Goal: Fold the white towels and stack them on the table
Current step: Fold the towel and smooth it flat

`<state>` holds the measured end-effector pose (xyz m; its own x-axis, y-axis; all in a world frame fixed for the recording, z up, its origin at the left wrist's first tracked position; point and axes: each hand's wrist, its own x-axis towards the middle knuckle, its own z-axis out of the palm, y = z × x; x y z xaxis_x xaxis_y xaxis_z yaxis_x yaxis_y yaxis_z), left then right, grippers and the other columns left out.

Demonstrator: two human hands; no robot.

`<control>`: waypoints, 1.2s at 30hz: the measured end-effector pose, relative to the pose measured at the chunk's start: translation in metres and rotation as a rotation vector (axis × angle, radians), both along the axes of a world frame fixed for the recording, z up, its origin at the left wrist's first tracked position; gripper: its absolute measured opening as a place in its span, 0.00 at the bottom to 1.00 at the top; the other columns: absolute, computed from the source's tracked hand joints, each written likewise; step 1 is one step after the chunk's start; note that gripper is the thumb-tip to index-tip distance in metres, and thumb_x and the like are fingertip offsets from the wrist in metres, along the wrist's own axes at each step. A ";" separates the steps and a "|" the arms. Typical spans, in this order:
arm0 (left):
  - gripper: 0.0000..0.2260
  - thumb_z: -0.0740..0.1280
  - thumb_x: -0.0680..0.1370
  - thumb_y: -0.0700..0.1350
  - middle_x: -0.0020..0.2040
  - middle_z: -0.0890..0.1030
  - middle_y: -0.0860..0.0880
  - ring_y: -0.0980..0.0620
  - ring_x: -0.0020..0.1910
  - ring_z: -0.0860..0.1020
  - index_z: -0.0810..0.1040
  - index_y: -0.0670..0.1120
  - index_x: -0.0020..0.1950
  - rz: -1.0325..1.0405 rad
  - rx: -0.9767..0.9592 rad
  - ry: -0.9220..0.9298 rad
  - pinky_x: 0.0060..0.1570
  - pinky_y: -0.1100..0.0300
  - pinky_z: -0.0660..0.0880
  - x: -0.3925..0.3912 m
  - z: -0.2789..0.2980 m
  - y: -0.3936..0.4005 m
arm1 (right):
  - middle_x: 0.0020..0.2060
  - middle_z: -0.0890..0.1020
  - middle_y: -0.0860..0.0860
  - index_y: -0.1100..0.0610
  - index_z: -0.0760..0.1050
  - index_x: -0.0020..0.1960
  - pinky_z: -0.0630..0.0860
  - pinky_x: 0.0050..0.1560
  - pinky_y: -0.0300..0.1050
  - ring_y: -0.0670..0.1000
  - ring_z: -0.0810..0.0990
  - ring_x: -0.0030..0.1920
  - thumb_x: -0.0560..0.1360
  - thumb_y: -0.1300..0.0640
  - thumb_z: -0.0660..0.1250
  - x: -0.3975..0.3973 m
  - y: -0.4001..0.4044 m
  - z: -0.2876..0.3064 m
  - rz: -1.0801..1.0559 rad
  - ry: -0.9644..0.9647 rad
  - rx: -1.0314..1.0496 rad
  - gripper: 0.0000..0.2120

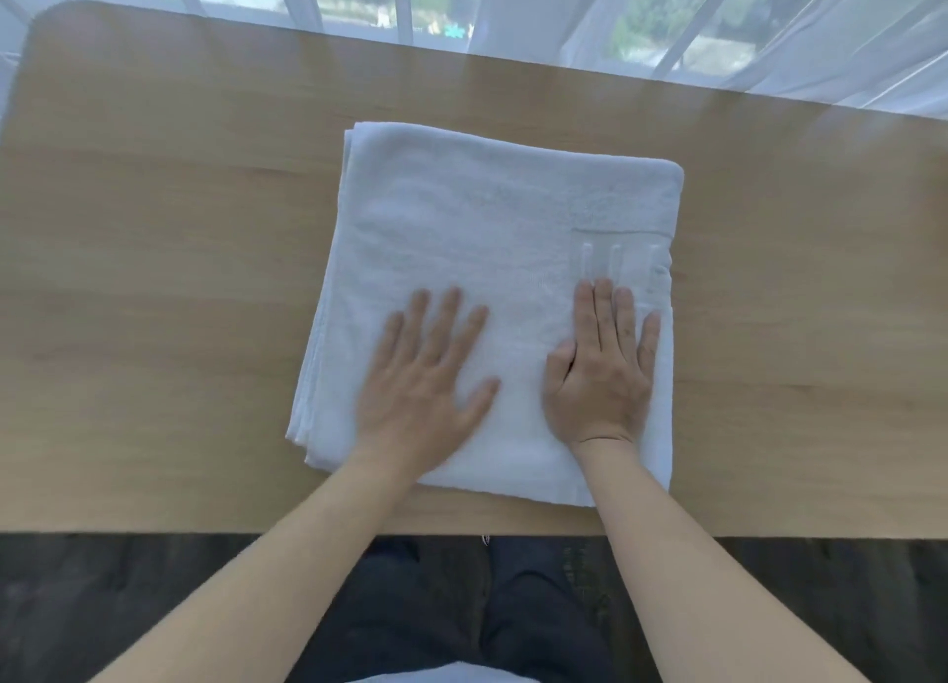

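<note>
A white towel (492, 221) lies folded into a thick square in the middle of the wooden table (154, 272), with layered edges showing along its left side. Both palms lie flat on its near half. My left hand (426, 380) presses the near-left part with fingers spread; it looks slightly blurred. My right hand (603, 369) presses the near-right part, fingers straight and close together, just below a woven stripe pattern. Neither hand grips the cloth.
The table's far edge runs along a window with sheer white curtains (769, 31). Its near edge (205, 532) is close to my legs, above a dark floor. A bit of white fabric (441, 675) shows at the bottom of the view.
</note>
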<state>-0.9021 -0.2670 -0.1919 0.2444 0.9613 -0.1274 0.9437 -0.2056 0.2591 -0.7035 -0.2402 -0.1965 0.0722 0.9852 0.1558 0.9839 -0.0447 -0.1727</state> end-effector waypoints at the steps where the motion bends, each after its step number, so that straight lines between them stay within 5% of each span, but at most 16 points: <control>1: 0.32 0.47 0.81 0.66 0.83 0.45 0.52 0.45 0.82 0.44 0.45 0.58 0.82 0.086 -0.024 0.016 0.79 0.48 0.42 -0.017 -0.002 0.005 | 0.78 0.64 0.54 0.58 0.62 0.79 0.48 0.80 0.61 0.54 0.58 0.80 0.79 0.54 0.50 0.000 0.000 0.000 0.001 -0.002 -0.007 0.29; 4: 0.31 0.41 0.79 0.69 0.83 0.43 0.52 0.44 0.81 0.44 0.41 0.62 0.81 0.367 -0.168 -0.029 0.79 0.46 0.43 -0.081 -0.005 0.021 | 0.78 0.64 0.55 0.58 0.61 0.79 0.47 0.80 0.61 0.54 0.57 0.80 0.79 0.54 0.50 -0.001 0.000 0.001 0.001 -0.008 -0.014 0.29; 7: 0.32 0.41 0.81 0.65 0.83 0.45 0.47 0.43 0.81 0.43 0.46 0.54 0.83 0.461 -0.114 -0.033 0.79 0.44 0.44 -0.097 0.002 0.020 | 0.78 0.64 0.54 0.58 0.61 0.79 0.48 0.79 0.61 0.54 0.57 0.80 0.80 0.53 0.49 -0.002 0.000 0.001 -0.013 -0.024 -0.017 0.29; 11: 0.27 0.48 0.85 0.56 0.83 0.47 0.45 0.44 0.81 0.44 0.50 0.50 0.83 0.236 0.114 -0.111 0.79 0.47 0.44 -0.029 0.014 0.001 | 0.78 0.64 0.54 0.58 0.61 0.79 0.48 0.79 0.62 0.54 0.57 0.80 0.80 0.53 0.48 -0.003 -0.001 0.001 -0.013 0.003 -0.018 0.29; 17: 0.28 0.49 0.84 0.59 0.83 0.49 0.47 0.45 0.82 0.46 0.52 0.52 0.83 0.023 0.009 -0.004 0.78 0.41 0.50 0.060 -0.001 -0.035 | 0.77 0.65 0.56 0.59 0.64 0.78 0.50 0.79 0.62 0.55 0.59 0.79 0.81 0.52 0.49 0.002 -0.003 0.002 0.023 0.026 0.000 0.28; 23: 0.30 0.44 0.81 0.65 0.83 0.44 0.52 0.47 0.81 0.43 0.43 0.59 0.82 0.435 -0.038 0.037 0.78 0.45 0.44 -0.022 -0.007 -0.001 | 0.77 0.67 0.55 0.58 0.64 0.78 0.52 0.78 0.60 0.55 0.61 0.78 0.80 0.52 0.51 0.002 0.000 0.010 0.019 0.019 -0.062 0.28; 25: 0.31 0.46 0.81 0.66 0.83 0.52 0.47 0.46 0.81 0.52 0.48 0.56 0.82 0.619 -0.083 -0.064 0.77 0.45 0.52 -0.046 0.000 0.011 | 0.69 0.74 0.54 0.58 0.68 0.74 0.60 0.68 0.59 0.57 0.68 0.71 0.77 0.53 0.57 0.003 0.008 0.015 0.052 0.003 -0.073 0.26; 28: 0.31 0.55 0.81 0.62 0.72 0.71 0.40 0.39 0.71 0.68 0.60 0.46 0.79 0.760 0.002 -0.158 0.65 0.41 0.65 -0.051 0.011 0.024 | 0.57 0.76 0.54 0.54 0.72 0.68 0.60 0.56 0.55 0.59 0.72 0.58 0.74 0.53 0.63 0.013 0.032 0.026 0.142 -0.003 -0.071 0.22; 32: 0.32 0.57 0.80 0.66 0.64 0.75 0.39 0.37 0.62 0.72 0.68 0.42 0.72 0.919 -0.030 -0.240 0.58 0.43 0.68 -0.037 0.013 0.039 | 0.73 0.69 0.57 0.53 0.71 0.73 0.54 0.73 0.61 0.60 0.67 0.73 0.79 0.53 0.63 0.024 0.054 0.031 0.447 -0.061 -0.116 0.22; 36: 0.26 0.57 0.80 0.66 0.54 0.79 0.42 0.38 0.55 0.76 0.72 0.43 0.60 0.930 -0.005 -0.318 0.47 0.49 0.65 -0.039 0.004 0.055 | 0.80 0.61 0.52 0.48 0.62 0.79 0.48 0.79 0.61 0.55 0.58 0.80 0.82 0.47 0.54 0.023 0.056 0.026 0.468 -0.070 -0.223 0.26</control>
